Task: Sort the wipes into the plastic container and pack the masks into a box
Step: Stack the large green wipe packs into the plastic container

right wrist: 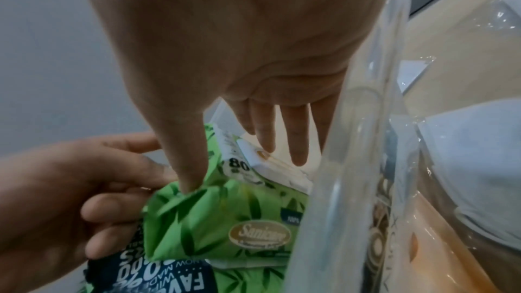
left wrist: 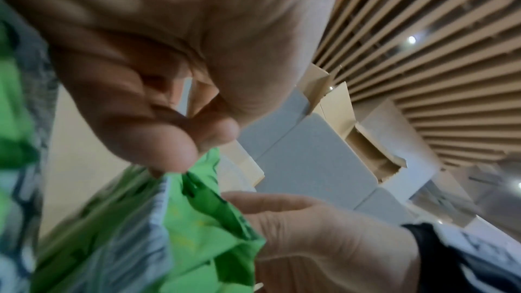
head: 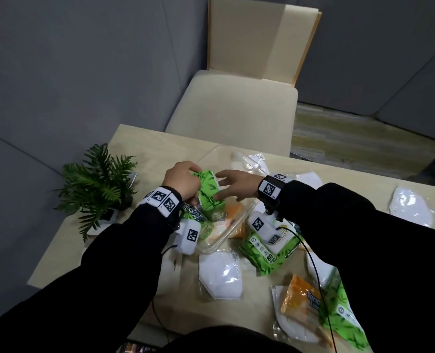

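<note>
Left hand (left wrist: 158, 97): my fingers curl round the crimped end of the green wipes pack (head: 207, 193).
Right hand (head: 233, 186): fingers straight, steadying the pack's other side.
Where: pack tilted over the plastic container (head: 247, 211).
Doing it well: lay it flat beside the packs inside, I'd say.

one container (head: 212, 152), one plant (head: 96, 184), one chair (head: 231, 110)

Dim, soft indoor light in the head view with bowed edges; both wrist views are motion-blurred, ceiling lamps (left wrist: 412, 39) glaring at upper right.
</note>
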Tool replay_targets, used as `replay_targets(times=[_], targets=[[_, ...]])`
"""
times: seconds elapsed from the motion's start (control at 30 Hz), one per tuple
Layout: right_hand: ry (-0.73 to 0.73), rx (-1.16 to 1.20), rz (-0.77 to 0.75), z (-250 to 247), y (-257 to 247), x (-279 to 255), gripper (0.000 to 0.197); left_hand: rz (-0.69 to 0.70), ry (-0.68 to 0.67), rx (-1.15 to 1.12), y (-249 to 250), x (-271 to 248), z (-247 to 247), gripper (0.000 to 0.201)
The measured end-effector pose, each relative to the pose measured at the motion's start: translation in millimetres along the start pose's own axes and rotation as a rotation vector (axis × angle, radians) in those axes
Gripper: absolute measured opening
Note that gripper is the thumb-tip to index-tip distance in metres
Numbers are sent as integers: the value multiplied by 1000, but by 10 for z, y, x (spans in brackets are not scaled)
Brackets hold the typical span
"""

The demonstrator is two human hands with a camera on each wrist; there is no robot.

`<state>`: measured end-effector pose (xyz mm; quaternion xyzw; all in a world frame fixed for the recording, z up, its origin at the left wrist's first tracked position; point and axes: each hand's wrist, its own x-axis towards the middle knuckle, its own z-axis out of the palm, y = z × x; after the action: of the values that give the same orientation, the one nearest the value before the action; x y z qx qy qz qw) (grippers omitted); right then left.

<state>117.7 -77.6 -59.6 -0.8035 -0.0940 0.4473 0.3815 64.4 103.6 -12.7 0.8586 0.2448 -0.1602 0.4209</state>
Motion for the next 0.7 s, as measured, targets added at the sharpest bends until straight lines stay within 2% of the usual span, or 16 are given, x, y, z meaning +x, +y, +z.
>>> replay_targets(times=[0.1,0.13,0.2,0.23,0.3,0.33,0.4,0.47,0.5,0.57,0.6,0.63,0.67,0.7], targets=[[-49,9,-22,20,-8,12,63,-12,20,49,-110,-21,-58,24],[-83,-29,-40,32,-12,11,53,13,18,153,-139,-26,-96,17],[-136,-108,-59,67,-38,-5,45,60,75,418,-221,-33,-180,18],[-142,-134,-60,85,-54,-12,45,88,124,492,-271,-31,-216,22],[-130,-168,-58,111,-71,-13,48,166,186,482,-368,-13,-244,41],[-122,-165,-45,123,-62,-11,51,192,182,448,-405,-15,-229,56],[-81,-146,-19,152,-19,-12,57,153,105,392,-464,-1,-143,90],[105,-103,-123,169,29,-35,49,65,-10,305,-493,39,-50,108],[262,-65,-199,158,60,-63,40,34,-30,274,-502,66,-36,107],[599,-73,-294,59,150,-117,25,-9,-1,231,-531,140,-66,90],[741,-130,-299,-20,210,-151,24,-23,-1,215,-540,161,-97,79],[849,-188,-257,-103,283,-201,27,-34,-22,191,-560,188,-118,69],[899,-218,-165,-183,365,-260,32,-42,-45,166,-584,228,-120,63],[871,-203,-41,-238,434,-334,35,-48,-62,153,-599,263,-118,58]])
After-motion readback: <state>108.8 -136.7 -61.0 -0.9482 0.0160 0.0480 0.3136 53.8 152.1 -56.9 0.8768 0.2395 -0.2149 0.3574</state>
